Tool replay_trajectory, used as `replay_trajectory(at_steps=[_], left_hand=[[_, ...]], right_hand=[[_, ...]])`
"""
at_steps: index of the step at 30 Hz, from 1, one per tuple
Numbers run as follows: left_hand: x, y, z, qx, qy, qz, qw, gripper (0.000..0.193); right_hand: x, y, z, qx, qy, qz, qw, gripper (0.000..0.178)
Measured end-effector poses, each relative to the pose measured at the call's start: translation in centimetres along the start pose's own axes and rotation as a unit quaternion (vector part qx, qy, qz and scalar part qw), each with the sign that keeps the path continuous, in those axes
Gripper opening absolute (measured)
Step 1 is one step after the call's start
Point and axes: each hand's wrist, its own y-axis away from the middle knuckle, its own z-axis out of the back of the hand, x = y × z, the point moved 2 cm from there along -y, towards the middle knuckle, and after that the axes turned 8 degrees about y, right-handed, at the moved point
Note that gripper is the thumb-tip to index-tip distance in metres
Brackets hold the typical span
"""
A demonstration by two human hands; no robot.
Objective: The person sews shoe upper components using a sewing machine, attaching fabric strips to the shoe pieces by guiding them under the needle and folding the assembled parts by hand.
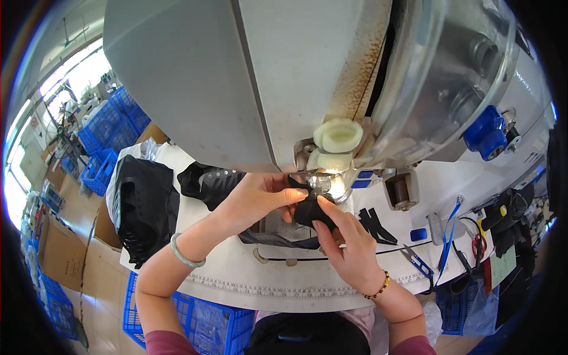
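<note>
Below the head of a sewing machine (195, 89), both my hands pinch a black shoe upper (309, 212) close to the lit needle area. My left hand (251, 198) has its thumb pressed on the upper's left side. From the right, my right hand (350, 239) grips the same piece, thumb lower and index finger on top. The upper's dark edge (278, 239) curves below my fingers over the machine bed. Where the needle meets the fabric cannot be made out. Another black shoe upper (218, 184) lies just left of my left hand.
A pile of black uppers (145, 207) sits at the table's left edge. Right of my right hand lie black strips (377, 226), blue-handled thread snips (418, 260) and red-handled scissors (479, 244). A ruler strip (278, 291) follows the table's front edge. Below stands a blue crate (198, 319).
</note>
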Motion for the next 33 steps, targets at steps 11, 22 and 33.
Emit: replay_trajectory(at_steps=[11, 22, 33], left_hand=[[0.16, -0.21, 0.36, 0.014, 0.044, 0.007, 0.999, 0.015], [-0.13, -0.24, 0.03, 0.000, 0.049, 0.014, 0.999, 0.012], [-0.45, -0.53, 0.15, -0.030, 0.074, 0.042, 0.996, 0.009]], right_hand=[[0.17, -0.17, 0.22, 0.008, -0.021, -0.009, 1.000, 0.044], [0.47, -0.05, 0.42, 0.022, 0.006, -0.011, 1.000, 0.045], [0.45, -0.48, 0.16, -0.006, 0.025, 0.006, 1.000, 0.032]])
